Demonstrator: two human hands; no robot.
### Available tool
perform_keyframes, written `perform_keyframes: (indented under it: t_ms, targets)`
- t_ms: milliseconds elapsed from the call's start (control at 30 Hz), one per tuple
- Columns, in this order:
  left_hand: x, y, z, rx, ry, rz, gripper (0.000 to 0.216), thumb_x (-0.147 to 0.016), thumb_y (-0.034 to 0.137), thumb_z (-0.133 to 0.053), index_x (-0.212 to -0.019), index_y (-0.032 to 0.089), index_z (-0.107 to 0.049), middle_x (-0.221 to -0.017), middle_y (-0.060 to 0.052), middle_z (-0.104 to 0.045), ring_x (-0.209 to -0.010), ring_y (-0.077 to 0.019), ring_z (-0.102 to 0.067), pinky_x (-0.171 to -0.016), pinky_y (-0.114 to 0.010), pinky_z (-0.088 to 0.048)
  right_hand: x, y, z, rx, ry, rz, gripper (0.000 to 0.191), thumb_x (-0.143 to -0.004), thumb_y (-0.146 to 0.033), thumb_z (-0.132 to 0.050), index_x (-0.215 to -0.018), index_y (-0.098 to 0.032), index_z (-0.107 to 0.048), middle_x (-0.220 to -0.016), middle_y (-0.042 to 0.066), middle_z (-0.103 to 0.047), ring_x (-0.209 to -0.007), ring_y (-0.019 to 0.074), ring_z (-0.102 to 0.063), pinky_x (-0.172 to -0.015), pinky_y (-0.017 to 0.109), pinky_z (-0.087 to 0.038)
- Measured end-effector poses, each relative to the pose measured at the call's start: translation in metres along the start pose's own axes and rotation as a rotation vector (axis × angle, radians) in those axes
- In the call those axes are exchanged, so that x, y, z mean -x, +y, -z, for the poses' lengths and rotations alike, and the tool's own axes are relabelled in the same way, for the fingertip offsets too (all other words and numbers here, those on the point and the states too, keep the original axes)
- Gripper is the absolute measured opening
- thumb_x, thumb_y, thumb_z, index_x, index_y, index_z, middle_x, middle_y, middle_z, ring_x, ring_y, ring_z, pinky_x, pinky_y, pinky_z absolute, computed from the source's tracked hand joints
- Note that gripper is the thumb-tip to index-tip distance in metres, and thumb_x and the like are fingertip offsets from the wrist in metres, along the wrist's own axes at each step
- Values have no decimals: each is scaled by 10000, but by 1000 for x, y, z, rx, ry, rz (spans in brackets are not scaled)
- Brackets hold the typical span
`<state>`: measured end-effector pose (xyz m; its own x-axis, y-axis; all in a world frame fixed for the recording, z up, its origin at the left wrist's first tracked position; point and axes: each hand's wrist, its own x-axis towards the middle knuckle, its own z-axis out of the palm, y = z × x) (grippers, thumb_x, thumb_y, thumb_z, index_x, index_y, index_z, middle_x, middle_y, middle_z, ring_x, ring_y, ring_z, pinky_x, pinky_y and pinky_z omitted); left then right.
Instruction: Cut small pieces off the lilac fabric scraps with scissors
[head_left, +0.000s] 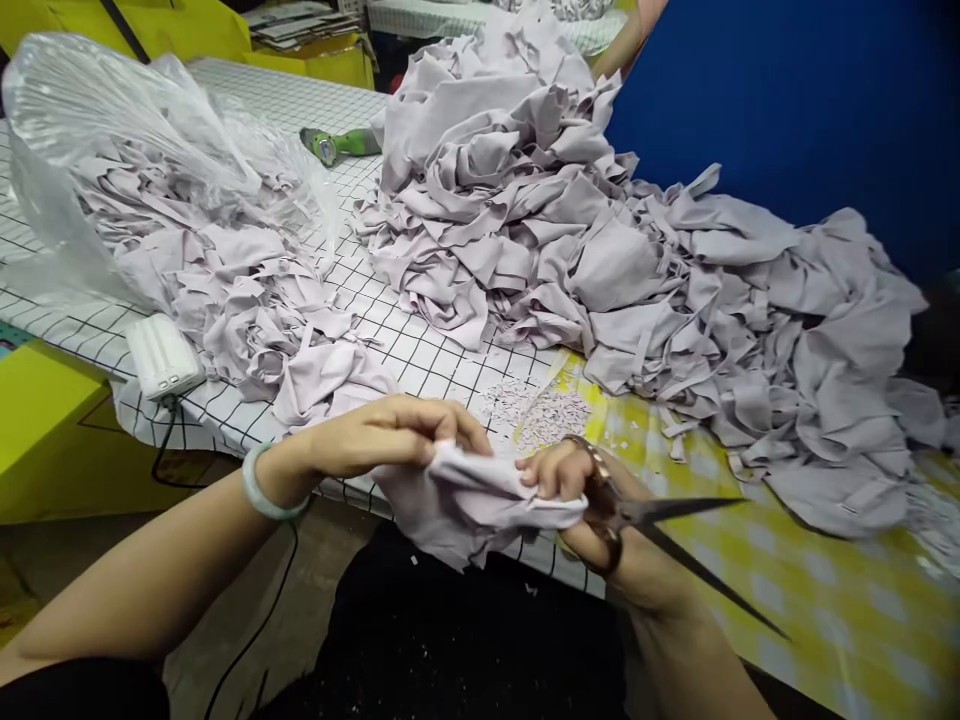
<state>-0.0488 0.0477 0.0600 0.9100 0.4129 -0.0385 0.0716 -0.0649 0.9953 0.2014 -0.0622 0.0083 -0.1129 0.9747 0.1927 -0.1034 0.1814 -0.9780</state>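
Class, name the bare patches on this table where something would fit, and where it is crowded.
Bare: grid strip between bag and big pile; yellow cloth beside the scissors. Crowded: wherever bag and pile lie.

- Bright, even light, seemingly from above; the table (420,350) shows no hard shadows.
- Glare streaks the plastic bag (112,110) at far left.
- Soft shade sits in the folds of the fabric heap (600,250).
- My left hand (375,440), right hand (570,480), cloth piece (480,495) and scissors (660,512) look slightly soft.
- The edges bow, and it is dim under the table near me.
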Motion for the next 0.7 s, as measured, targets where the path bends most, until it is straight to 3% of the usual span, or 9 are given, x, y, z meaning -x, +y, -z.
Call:
perform_keyframes:
  t_ms: [100,200,300,367,433,533,600,700]
  targets:
    - [1,-12,-8,86,-158,100,129,-909,269,-567,-844,162,-598,-1243,-121,-642,-995,-229,-648,-865,-344,-513,-1,13,0,5,94,0,202,-853,-186,-740,-792,-234,-553,-802,-8,-565,-867,172,-637,-884,351,-556]
    - [-4,-33,-23,-46,-108,277,198,-942,247,-506,-1112,181,-583,-1154,-91,-652,-833,-161,-625,-747,-286,-508,0,18,3,-83,157,6,210,-851,-171,-749,-809,-234,-553,-807,-22,-551,-840,149,-631,-966,380,-557]
    - [-19,-49,-39,-292,7,153,480,-852,140,-544,-1328,186,-506,-1260,-125,-616,-1110,-238,-575,-968,-381,-477,1,11,5,-193,156,20,224,-833,-185,-782,-839,-237,-564,-836,-21,-551,-851,146,-631,-988,388,-563]
    - [-32,-53,-45,-354,-13,35,524,-820,122,-572,-1338,188,-530,-1308,-139,-605,-1182,-264,-541,-1030,-420,-443,1,2,5,-247,146,38,243,-813,-212,-812,-836,-237,-571,-829,-21,-550,-833,143,-636,-947,357,-583]
    - [-43,-50,-43,-287,-156,31,408,-841,152,-573,-1246,181,-599,-1180,-112,-670,-1028,-229,-603,-919,-366,-494,3,-11,6,-279,134,54,247,-804,-236,-827,-832,-240,-582,-815,-25,-551,-807,135,-643,-914,325,-595]
    - [-49,-33,-28,-208,-307,167,227,-857,260,-599,-1044,147,-662,-929,-57,-685,-769,-166,-599,-666,-262,-485,11,-25,16,-292,122,86,232,-800,-242,-828,-852,-251,-602,-801,-30,-552,-780,129,-648,-914,315,-601]
    - [-45,-16,-15,-306,-269,212,244,-824,302,-627,-1000,138,-669,-885,-47,-670,-741,-166,-587,-625,-252,-459,20,-29,29,-244,73,87,199,-819,-252,-807,-871,-257,-615,-801,-24,-567,-785,142,-655,-917,337,-599]
    - [-37,11,-3,-572,-138,230,277,-767,227,-590,-1016,139,-674,-909,-54,-674,-788,-190,-592,-687,-283,-456,29,-23,48,-64,-202,-38,99,-887,-281,-723,-965,-262,-665,-868,29,-661,-922,213,-686,-966,430,-568]
